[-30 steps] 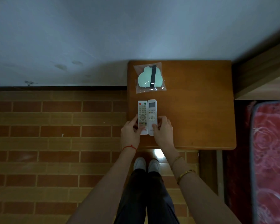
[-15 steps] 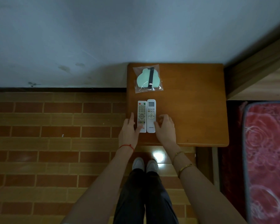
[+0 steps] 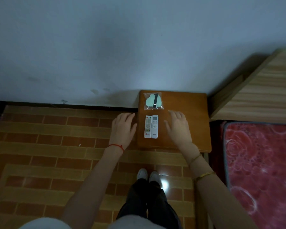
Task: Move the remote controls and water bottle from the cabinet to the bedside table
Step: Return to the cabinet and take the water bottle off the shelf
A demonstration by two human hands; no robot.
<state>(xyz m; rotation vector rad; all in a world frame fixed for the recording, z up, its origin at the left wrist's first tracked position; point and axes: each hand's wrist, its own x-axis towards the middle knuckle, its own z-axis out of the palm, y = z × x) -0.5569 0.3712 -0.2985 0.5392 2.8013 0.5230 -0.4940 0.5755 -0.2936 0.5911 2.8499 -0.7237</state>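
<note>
Two white remote controls lie side by side on the wooden bedside table (image 3: 191, 129): the left remote (image 3: 147, 126) has coloured buttons, the right remote (image 3: 154, 126) has a small screen. My left hand (image 3: 123, 128) hovers open to the left of them, past the table's left edge. My right hand (image 3: 177, 125) is open to their right, above the tabletop. Neither hand touches a remote. No water bottle is in view.
A clear plastic bag with a pale green item (image 3: 153, 101) lies at the table's back left. A bed with a red floral cover (image 3: 261, 171) and a wooden headboard (image 3: 257, 90) stands to the right. The wall is right behind the table; a brick-pattern floor (image 3: 48, 154) lies left.
Both hands have let go of the remotes and moved apart, left hand leftward and right hand rightward. The remotes stay lying on the table. The camera has pulled back and tilted up.
</note>
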